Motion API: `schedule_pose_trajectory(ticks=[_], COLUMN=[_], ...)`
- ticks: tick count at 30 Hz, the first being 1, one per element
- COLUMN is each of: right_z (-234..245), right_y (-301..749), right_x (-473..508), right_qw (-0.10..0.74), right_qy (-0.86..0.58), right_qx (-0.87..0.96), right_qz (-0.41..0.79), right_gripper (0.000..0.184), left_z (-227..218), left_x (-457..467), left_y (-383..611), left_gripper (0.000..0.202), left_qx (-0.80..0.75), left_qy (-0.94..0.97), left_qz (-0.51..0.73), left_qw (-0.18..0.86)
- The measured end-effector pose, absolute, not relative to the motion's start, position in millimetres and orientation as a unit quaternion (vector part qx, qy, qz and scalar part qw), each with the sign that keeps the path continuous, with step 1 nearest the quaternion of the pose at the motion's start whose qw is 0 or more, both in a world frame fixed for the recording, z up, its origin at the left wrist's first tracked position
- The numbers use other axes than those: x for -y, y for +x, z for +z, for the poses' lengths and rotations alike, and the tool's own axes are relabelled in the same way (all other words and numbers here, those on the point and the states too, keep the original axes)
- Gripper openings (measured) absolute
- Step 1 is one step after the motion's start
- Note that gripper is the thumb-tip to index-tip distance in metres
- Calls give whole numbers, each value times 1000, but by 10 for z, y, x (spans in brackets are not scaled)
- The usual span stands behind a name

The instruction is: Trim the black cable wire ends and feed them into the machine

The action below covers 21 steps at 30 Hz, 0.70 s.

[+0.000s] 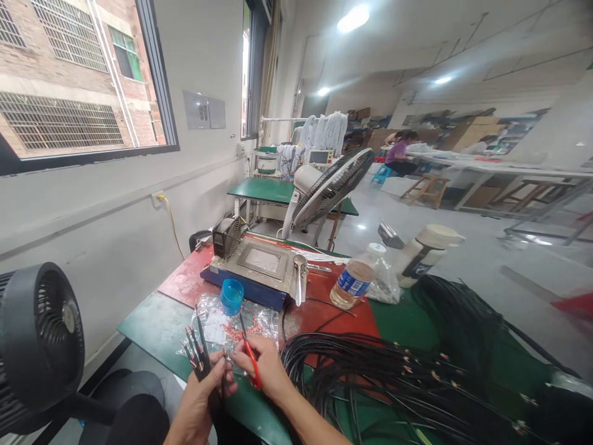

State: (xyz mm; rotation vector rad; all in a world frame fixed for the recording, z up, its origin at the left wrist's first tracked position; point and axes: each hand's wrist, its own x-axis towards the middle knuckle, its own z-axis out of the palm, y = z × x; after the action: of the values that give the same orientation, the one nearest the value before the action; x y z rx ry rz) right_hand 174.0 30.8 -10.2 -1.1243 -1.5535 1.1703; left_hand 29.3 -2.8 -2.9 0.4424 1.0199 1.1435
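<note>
My left hand is closed around a small bunch of black cables whose stripped ends point up and away from me. My right hand grips red-handled tweezers, their tips meeting the cable ends near my left fingers. Both hands hover over the near edge of the green table. Just beyond them lies a clear plastic bag holding small red pieces.
A large pile of black cables covers the table to my right. A blue cup, a solder pot on a blue base, a water bottle and a white jug stand behind. A black fan sits at left. A person works far back.
</note>
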Motion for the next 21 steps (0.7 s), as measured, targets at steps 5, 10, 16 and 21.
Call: schedule_pose_trajectory(ticks=[5,10,16,21], right_z=[-60,74,47,118], right_y=[1723,1677,1659,1712], right_x=[-222,-136,-111,-227], right_qw=[446,381,374,464], right_qy=[-329,-243,-212,-287], right_qx=[825,891,898,838], right_qz=[109,-49,-96,-8], right_gripper=[28,18,19,23], left_z=[-52,19,15,-221], left_x=[22,29,32,1], left_y=[248,232,258,227], left_gripper=[29,10,12,34], left_qx=[-413,-345,-309,-438], left_qy=[60,-43,-55,116], left_qz=[533,530,514,572], left_qw=[736,774,798,684])
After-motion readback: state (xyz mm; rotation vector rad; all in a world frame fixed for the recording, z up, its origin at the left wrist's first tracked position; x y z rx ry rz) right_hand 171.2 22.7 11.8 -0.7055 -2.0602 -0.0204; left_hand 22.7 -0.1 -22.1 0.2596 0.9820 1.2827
